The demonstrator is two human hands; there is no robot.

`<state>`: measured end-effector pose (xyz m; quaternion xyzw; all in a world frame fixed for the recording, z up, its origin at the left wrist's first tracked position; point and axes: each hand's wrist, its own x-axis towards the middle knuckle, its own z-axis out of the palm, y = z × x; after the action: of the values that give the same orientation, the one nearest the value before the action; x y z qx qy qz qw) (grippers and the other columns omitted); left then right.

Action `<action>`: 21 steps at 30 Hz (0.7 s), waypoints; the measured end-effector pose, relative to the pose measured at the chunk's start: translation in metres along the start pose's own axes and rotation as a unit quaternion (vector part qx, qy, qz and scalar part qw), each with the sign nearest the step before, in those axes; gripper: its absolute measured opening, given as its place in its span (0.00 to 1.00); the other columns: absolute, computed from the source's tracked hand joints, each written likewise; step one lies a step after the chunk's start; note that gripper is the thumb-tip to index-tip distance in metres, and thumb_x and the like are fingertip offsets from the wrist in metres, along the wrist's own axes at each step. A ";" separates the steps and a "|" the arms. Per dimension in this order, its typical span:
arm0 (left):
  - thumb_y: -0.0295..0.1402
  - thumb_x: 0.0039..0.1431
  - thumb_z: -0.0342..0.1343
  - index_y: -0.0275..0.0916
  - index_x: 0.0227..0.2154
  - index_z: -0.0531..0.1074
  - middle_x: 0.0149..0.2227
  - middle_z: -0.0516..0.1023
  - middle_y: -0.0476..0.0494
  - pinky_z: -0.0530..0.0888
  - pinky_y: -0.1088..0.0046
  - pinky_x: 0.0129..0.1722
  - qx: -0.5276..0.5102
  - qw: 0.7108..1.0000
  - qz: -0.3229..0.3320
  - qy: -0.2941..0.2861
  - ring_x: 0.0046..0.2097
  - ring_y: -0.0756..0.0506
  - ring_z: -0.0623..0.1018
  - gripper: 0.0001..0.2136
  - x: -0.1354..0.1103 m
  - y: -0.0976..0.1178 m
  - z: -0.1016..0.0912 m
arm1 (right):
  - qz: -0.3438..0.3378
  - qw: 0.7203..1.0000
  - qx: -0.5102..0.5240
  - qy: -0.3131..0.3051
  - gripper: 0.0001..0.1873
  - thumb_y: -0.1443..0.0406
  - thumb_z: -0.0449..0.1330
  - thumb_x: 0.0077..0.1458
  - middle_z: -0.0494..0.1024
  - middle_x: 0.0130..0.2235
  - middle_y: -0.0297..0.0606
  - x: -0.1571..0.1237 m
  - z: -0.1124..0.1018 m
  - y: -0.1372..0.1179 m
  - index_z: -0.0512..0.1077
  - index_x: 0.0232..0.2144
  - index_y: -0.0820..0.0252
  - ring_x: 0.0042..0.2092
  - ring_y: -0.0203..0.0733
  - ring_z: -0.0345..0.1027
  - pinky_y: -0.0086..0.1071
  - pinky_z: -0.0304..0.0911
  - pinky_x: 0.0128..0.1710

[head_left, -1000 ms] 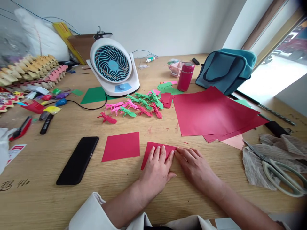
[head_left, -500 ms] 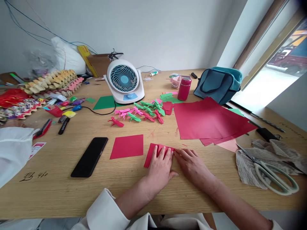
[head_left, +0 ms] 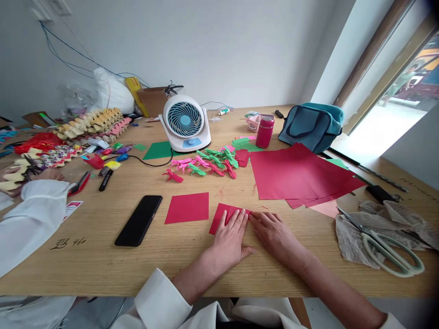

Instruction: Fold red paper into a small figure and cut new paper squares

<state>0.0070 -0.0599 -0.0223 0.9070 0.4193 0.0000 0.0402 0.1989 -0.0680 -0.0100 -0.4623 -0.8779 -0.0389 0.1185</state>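
A folded piece of red paper [head_left: 218,218] lies on the wooden table in front of me. My left hand [head_left: 231,233] rests flat over it, fingers stretched out and pressing it down, the thumb apart. At the paper's right edge, my right hand [head_left: 272,230] has its fingers together and bent, gripping that edge; the fingertips are partly hidden. A flat red paper square [head_left: 187,208] lies just to the left. Behind the hands is a heap of small folded pink, green and red paper pieces [head_left: 214,163].
Large red sheets [head_left: 302,176] lie at right, with scissors [head_left: 387,249] on a grey cloth. A black phone [head_left: 139,220] lies at left. Farther back stand a white fan [head_left: 185,123], a red flask [head_left: 265,132] and a blue bag [head_left: 310,128]. A co-worker's white sleeve [head_left: 37,214] reaches in at left.
The view has turned slightly left, so things appear farther right and more of the co-worker's arm and hand shows. My hands stay nearly in place on the red paper.
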 end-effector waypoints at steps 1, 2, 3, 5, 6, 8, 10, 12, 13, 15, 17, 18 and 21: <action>0.59 0.60 0.43 0.31 0.68 0.48 0.70 0.46 0.34 0.47 0.47 0.67 -0.007 1.000 -0.001 -0.003 0.71 0.36 0.48 0.42 -0.001 0.000 0.000 | 0.002 1.000 0.002 -0.001 0.18 0.69 0.54 0.62 0.74 0.52 0.49 0.000 -0.001 0.000 0.70 0.53 0.66 0.48 0.51 0.68 0.43 0.64 0.48; 0.59 0.60 0.42 0.31 0.68 0.47 0.70 0.45 0.34 0.47 0.47 0.67 -0.014 1.000 -0.002 -0.006 0.71 0.36 0.47 0.42 -0.001 -0.001 0.000 | 0.003 1.000 0.006 -0.001 0.18 0.69 0.54 0.62 0.74 0.52 0.49 0.000 -0.001 -0.001 0.69 0.54 0.65 0.49 0.51 0.68 0.43 0.64 0.48; 0.59 0.61 0.42 0.31 0.68 0.46 0.70 0.44 0.34 0.47 0.46 0.67 -0.022 1.000 -0.001 -0.010 0.71 0.36 0.47 0.42 -0.002 -0.001 0.000 | 0.001 1.000 0.009 -0.001 0.18 0.68 0.54 0.62 0.74 0.52 0.50 0.000 -0.002 -0.001 0.69 0.54 0.65 0.49 0.51 0.67 0.44 0.64 0.49; 0.59 0.61 0.40 0.32 0.68 0.45 0.70 0.43 0.35 0.47 0.46 0.67 -0.034 0.999 0.001 -0.015 0.71 0.37 0.45 0.42 -0.003 -0.002 -0.002 | -0.004 1.000 0.015 -0.001 0.19 0.68 0.54 0.62 0.73 0.52 0.49 -0.001 -0.003 -0.001 0.68 0.55 0.63 0.50 0.51 0.67 0.44 0.63 0.49; 0.59 0.62 0.39 0.32 0.68 0.44 0.71 0.42 0.35 0.47 0.46 0.67 -0.039 0.999 0.002 -0.017 0.71 0.37 0.45 0.42 -0.004 -0.002 -0.003 | -0.006 1.000 0.018 0.000 0.19 0.68 0.54 0.62 0.73 0.53 0.49 -0.002 -0.004 -0.001 0.68 0.55 0.62 0.50 0.51 0.67 0.44 0.63 0.50; 0.59 0.62 0.39 0.32 0.68 0.42 0.71 0.41 0.35 0.48 0.46 0.67 -0.048 0.999 0.005 -0.020 0.71 0.38 0.44 0.42 -0.006 -0.003 -0.005 | -0.008 1.000 0.019 -0.003 0.20 0.68 0.54 0.62 0.73 0.53 0.49 -0.003 -0.005 -0.001 0.67 0.56 0.61 0.51 0.51 0.66 0.44 0.63 0.51; 0.59 0.62 0.38 0.33 0.69 0.41 0.71 0.41 0.35 0.48 0.45 0.66 -0.054 0.998 0.007 -0.024 0.71 0.38 0.43 0.42 -0.007 -0.004 -0.007 | -0.005 1.000 0.015 -0.009 0.21 0.68 0.54 0.62 0.72 0.54 0.49 -0.003 -0.006 -0.002 0.67 0.57 0.61 0.52 0.51 0.66 0.44 0.62 0.51; 0.58 0.63 0.38 0.33 0.69 0.40 0.71 0.41 0.35 0.47 0.45 0.66 -0.060 0.998 0.014 -0.027 0.71 0.38 0.43 0.41 -0.007 -0.005 -0.009 | 0.003 1.000 0.010 -0.014 0.21 0.67 0.54 0.62 0.72 0.55 0.49 -0.004 -0.007 -0.003 0.67 0.58 0.62 0.53 0.52 0.66 0.45 0.62 0.51; 0.58 0.63 0.38 0.33 0.69 0.40 0.71 0.41 0.35 0.47 0.44 0.66 -0.060 0.998 0.018 -0.027 0.71 0.38 0.43 0.41 -0.007 -0.006 -0.009 | 0.007 1.000 0.009 -0.017 0.21 0.67 0.54 0.62 0.72 0.56 0.49 -0.004 -0.008 -0.004 0.67 0.58 0.61 0.53 0.52 0.65 0.45 0.62 0.51; 0.57 0.63 0.38 0.33 0.69 0.40 0.71 0.41 0.35 0.46 0.44 0.66 -0.055 0.998 0.023 -0.024 0.71 0.38 0.43 0.40 -0.008 -0.007 -0.010 | 0.014 1.000 0.008 -0.022 0.22 0.67 0.54 0.63 0.71 0.56 0.48 -0.005 -0.008 -0.004 0.67 0.58 0.61 0.54 0.52 0.65 0.45 0.62 0.52; 0.57 0.63 0.39 0.34 0.69 0.40 0.71 0.43 0.35 0.46 0.44 0.66 -0.047 0.998 0.021 -0.020 0.71 0.37 0.44 0.40 -0.011 -0.008 -0.011 | 0.017 0.999 0.011 -0.026 0.21 0.66 0.53 0.63 0.71 0.57 0.48 -0.005 -0.008 -0.004 0.67 0.58 0.61 0.54 0.52 0.65 0.45 0.62 0.52; 0.57 0.63 0.40 0.35 0.69 0.40 0.71 0.43 0.35 0.45 0.44 0.66 -0.045 0.999 0.018 -0.020 0.71 0.37 0.44 0.40 -0.014 -0.009 -0.012 | 0.017 0.999 0.013 -0.027 0.21 0.66 0.53 0.63 0.71 0.57 0.47 -0.005 -0.007 -0.004 0.67 0.58 0.60 0.54 0.52 0.65 0.45 0.62 0.52; 0.57 0.62 0.41 0.36 0.69 0.41 0.70 0.44 0.35 0.45 0.45 0.67 -0.045 0.998 0.004 -0.033 0.71 0.37 0.46 0.40 -0.028 -0.012 -0.014 | 0.016 0.999 0.017 -0.025 0.21 0.65 0.53 0.64 0.70 0.58 0.47 -0.006 -0.006 -0.002 0.67 0.58 0.59 0.55 0.51 0.64 0.44 0.61 0.53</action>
<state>-0.0206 -0.0730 -0.0079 0.9056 0.4133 -0.0106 0.0943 0.2014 -0.0751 -0.0059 -0.4754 -0.8734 -0.0110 0.1049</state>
